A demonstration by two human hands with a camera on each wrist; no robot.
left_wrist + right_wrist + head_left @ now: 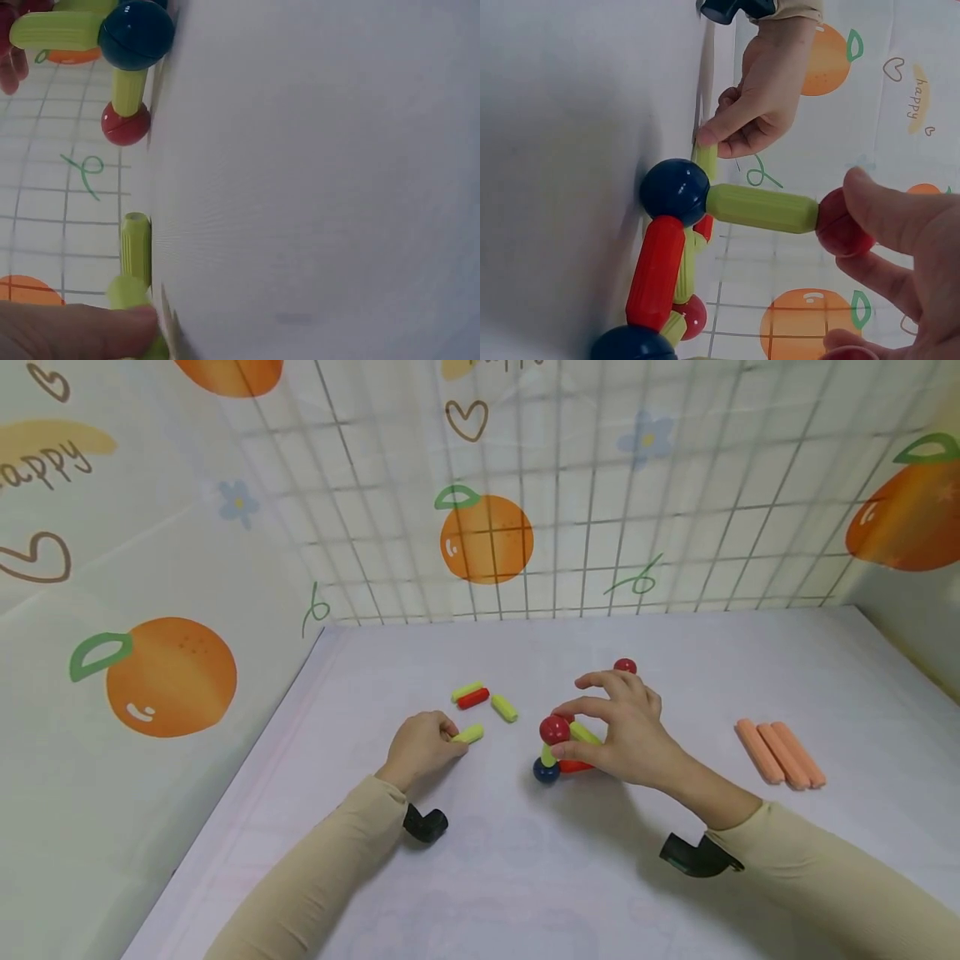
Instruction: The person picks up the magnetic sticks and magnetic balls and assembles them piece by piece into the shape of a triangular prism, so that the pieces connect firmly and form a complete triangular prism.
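My left hand (422, 745) pinches one end of a short yellow-green rod (470, 734) low over the white table. To its right stands a frame of balls and rods. At its near corner a dark blue ball (546, 770) sits on the table, carrying an upright yellow-green rod (761, 208) topped by a red ball (555, 729). My right hand (637, 735) holds that red ball between thumb and finger, its other fingers spread. From the blue ball a red rod (655, 274) leads to a second blue ball (632, 345). The right hand hides part of the frame in the head view.
Beyond the left hand lie a loose red rod (473, 698) and two yellow-green rods (505, 708). Three salmon-coloured rods (783, 754) lie side by side at the right. Another red ball (626, 666) shows behind the right hand. A wire grid (585, 527) stands behind the table.
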